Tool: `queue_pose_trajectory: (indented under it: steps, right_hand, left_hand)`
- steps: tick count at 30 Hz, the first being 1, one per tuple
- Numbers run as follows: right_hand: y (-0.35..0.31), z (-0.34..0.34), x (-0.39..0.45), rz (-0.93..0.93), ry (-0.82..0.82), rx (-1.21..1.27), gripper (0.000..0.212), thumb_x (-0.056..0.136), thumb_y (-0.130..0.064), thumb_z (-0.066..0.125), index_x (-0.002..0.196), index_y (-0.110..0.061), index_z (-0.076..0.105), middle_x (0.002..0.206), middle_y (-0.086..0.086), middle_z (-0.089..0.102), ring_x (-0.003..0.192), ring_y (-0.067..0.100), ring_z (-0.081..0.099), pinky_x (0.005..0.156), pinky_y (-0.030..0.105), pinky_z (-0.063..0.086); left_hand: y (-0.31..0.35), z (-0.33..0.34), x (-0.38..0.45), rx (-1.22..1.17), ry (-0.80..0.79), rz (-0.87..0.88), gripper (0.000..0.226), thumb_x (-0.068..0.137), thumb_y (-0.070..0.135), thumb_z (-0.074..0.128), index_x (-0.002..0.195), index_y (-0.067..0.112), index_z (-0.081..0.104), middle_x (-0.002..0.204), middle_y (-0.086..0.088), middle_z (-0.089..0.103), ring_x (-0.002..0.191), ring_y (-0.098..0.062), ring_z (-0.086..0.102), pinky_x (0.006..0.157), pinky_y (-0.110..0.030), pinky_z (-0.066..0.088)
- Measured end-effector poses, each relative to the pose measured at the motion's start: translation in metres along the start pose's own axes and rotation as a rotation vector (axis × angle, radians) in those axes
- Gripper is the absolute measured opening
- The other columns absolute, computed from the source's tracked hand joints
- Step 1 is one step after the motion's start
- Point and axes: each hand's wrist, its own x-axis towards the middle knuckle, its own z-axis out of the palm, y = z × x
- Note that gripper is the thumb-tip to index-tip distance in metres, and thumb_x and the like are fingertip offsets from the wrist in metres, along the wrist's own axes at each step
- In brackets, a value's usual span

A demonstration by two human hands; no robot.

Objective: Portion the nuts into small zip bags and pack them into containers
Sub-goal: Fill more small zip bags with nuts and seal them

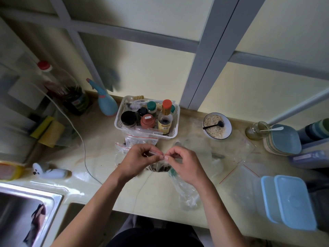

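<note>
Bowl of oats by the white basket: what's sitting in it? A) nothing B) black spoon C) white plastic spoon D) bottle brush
B: a black spoon lies in the bowl of oats, its scoop end resting on the oats and its handle pointing toward the white basket.

A home kitchen: steel sink [26,207] at 8 o'clock, condiment basket [170,135] at 12, sponges [48,131] at 9, on a marbled table [106,154].
</note>
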Motion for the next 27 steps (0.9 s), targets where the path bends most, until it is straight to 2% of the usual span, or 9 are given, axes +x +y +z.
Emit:
queue_pose_trajectory:
  steps: [2,5,8,11,15,18,21,24,27]
  right_hand:
    - [0.001,0.002,0.0,-0.011,0.004,-0.027,0.007,0.091,-0.018,0.072,0.085,-0.02,0.07,0.084,-0.006,0.07,0.083,0.011,0.068,0.079,0.029,0.056]
    - [0.003,0.005,0.001,-0.017,0.034,-0.087,0.008,0.091,-0.019,0.071,0.083,-0.02,0.068,0.082,-0.007,0.068,0.08,0.011,0.065,0.075,0.033,0.054]
    - [0.006,0.008,0.002,-0.029,0.076,-0.167,0.012,0.091,-0.02,0.07,0.08,-0.02,0.065,0.079,-0.008,0.065,0.076,0.009,0.062,0.071,0.036,0.052]
    - [0.006,0.011,0.003,-0.036,0.101,-0.206,0.013,0.09,-0.023,0.07,0.08,-0.024,0.063,0.08,-0.01,0.065,0.076,0.008,0.062,0.069,0.037,0.053]
    - [0.007,0.005,0.001,-0.001,0.064,-0.08,0.007,0.089,-0.018,0.075,0.085,-0.019,0.07,0.083,-0.009,0.071,0.081,0.007,0.068,0.075,0.027,0.056]
    - [0.009,-0.004,-0.001,0.026,0.021,-0.011,0.005,0.09,-0.017,0.075,0.09,-0.019,0.07,0.089,-0.008,0.072,0.087,0.005,0.068,0.081,0.017,0.052]
    - [0.012,-0.009,-0.001,0.043,0.007,-0.014,0.006,0.09,-0.015,0.074,0.087,-0.017,0.069,0.086,-0.007,0.071,0.084,0.005,0.067,0.078,0.015,0.048]
    - [0.013,-0.006,-0.003,0.045,-0.022,-0.007,0.006,0.09,-0.011,0.073,0.086,-0.014,0.07,0.083,-0.006,0.073,0.083,0.004,0.069,0.079,0.015,0.05]
    - [0.012,-0.002,-0.004,0.034,-0.043,0.012,0.006,0.091,-0.01,0.072,0.087,-0.014,0.07,0.085,-0.005,0.074,0.085,0.006,0.072,0.083,0.018,0.054]
  left_hand:
    - [0.0,0.001,0.001,0.025,-0.001,-0.006,0.01,0.085,0.021,0.08,0.09,0.013,0.078,0.087,-0.01,0.075,0.079,-0.023,0.067,0.076,-0.055,0.054]
    - [-0.002,0.003,0.001,0.07,0.024,-0.017,0.006,0.086,0.019,0.079,0.088,0.014,0.078,0.085,-0.006,0.076,0.081,-0.027,0.071,0.078,-0.053,0.055]
    - [-0.003,0.008,0.001,0.102,0.08,-0.014,0.006,0.085,0.018,0.08,0.087,0.013,0.079,0.083,-0.003,0.077,0.081,-0.025,0.072,0.078,-0.046,0.058]
    - [-0.006,0.01,0.0,0.107,0.124,-0.017,0.006,0.083,0.015,0.082,0.085,0.011,0.079,0.079,-0.001,0.076,0.074,-0.016,0.071,0.072,-0.035,0.056]
    - [-0.006,0.008,0.0,0.112,0.135,-0.008,0.005,0.08,0.015,0.083,0.083,0.013,0.079,0.078,-0.001,0.076,0.072,-0.011,0.068,0.071,-0.029,0.054]
    - [-0.003,0.005,-0.002,0.065,0.127,-0.014,0.006,0.08,0.014,0.083,0.083,0.011,0.079,0.079,-0.002,0.076,0.072,-0.011,0.068,0.071,-0.025,0.053]
    - [-0.004,0.001,-0.003,0.085,0.069,-0.032,0.007,0.083,0.019,0.082,0.086,0.015,0.077,0.082,-0.004,0.075,0.075,-0.013,0.068,0.072,-0.032,0.053]
    - [-0.003,0.001,-0.002,0.257,0.007,-0.002,0.013,0.082,0.028,0.083,0.091,0.024,0.074,0.087,0.004,0.073,0.077,-0.007,0.067,0.07,-0.021,0.051]
    - [0.002,0.005,-0.001,0.354,-0.014,0.008,0.009,0.081,0.031,0.083,0.086,0.027,0.077,0.085,0.013,0.074,0.079,-0.002,0.069,0.072,-0.013,0.049]
